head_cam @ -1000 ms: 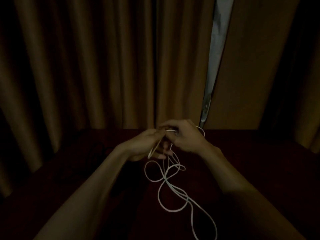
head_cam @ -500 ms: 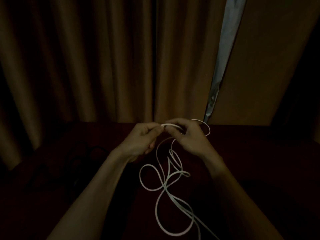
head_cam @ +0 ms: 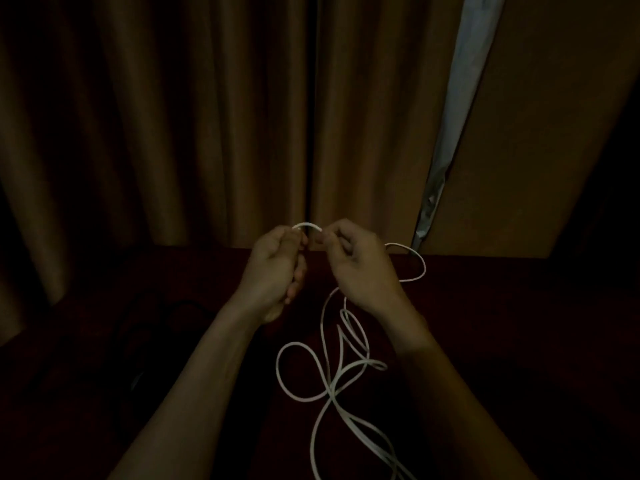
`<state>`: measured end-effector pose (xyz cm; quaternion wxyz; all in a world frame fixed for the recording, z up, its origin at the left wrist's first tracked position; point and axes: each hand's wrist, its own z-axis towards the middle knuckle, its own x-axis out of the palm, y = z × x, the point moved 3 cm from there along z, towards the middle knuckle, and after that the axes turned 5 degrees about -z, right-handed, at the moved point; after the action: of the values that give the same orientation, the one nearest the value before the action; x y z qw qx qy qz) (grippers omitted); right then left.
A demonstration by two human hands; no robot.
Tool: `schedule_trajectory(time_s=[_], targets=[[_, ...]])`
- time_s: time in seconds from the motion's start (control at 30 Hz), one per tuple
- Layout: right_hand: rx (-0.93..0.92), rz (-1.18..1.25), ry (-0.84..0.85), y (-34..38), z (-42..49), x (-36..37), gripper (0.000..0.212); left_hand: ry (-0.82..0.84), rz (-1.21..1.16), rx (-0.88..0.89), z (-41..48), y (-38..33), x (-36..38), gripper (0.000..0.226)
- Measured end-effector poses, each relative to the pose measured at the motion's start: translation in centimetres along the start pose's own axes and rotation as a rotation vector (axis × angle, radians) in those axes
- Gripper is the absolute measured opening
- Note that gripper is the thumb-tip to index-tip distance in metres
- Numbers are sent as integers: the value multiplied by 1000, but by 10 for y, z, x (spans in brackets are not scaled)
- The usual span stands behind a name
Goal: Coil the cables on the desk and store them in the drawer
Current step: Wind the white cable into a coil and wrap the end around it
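From the head camera, the left hand (head_cam: 277, 268) and right hand (head_cam: 363, 268) are raised close together over the dark red desk (head_cam: 519, 323), each pinching the white cable (head_cam: 331, 389). A short arc of it bridges their fingertips. The rest hangs from the right hand and lies in loose, crossing loops on the desk between the forearms (uncoiled, running off the bottom edge). Brown curtains (head_cam: 207, 116) hang behind.

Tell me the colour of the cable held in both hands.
White cable, clearest in the head view.
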<state>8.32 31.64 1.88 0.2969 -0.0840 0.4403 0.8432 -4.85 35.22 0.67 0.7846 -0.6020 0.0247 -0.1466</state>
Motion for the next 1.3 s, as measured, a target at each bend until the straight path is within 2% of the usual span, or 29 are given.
schedule_trajectory(time_s=[0.07, 0.2, 0.37, 0.6, 0.67, 0.77, 0.93, 1.13, 1.23, 1.3], targets=[[-12, -24, -16, 5, -4, 7, 21, -31, 4, 54, -1, -4, 3, 31], [-40, -148, -45, 10, -9, 14, 21, -44, -75, 19, -4, -12, 7, 32], [-118, -253, -70, 18, -11, 15, 13, -13, 28, 213, -9, -13, 11, 22], [-151, -245, -74, 13, -8, 14, 17, -35, -112, 128, -8, -13, 14, 22], [-151, -251, -31, 11, -7, 15, 15, -75, -127, 144, -6, -12, 12, 22], [-97, -164, 130, 9, -10, 17, 19, -197, -172, 108, -1, -9, 2, 27], [-56, -192, 331, 2, -15, 14, 11, -251, -195, 66, 7, -8, -19, 29], [-199, -300, 408, 13, -17, 12, 20, -221, -320, 30, 7, -10, -18, 31], [-194, -276, 443, 15, -19, 15, 19, -165, -454, -51, 7, -11, -15, 29], [-177, -245, 502, 16, -20, 15, 16, -153, -458, -64, 9, -10, -16, 32]])
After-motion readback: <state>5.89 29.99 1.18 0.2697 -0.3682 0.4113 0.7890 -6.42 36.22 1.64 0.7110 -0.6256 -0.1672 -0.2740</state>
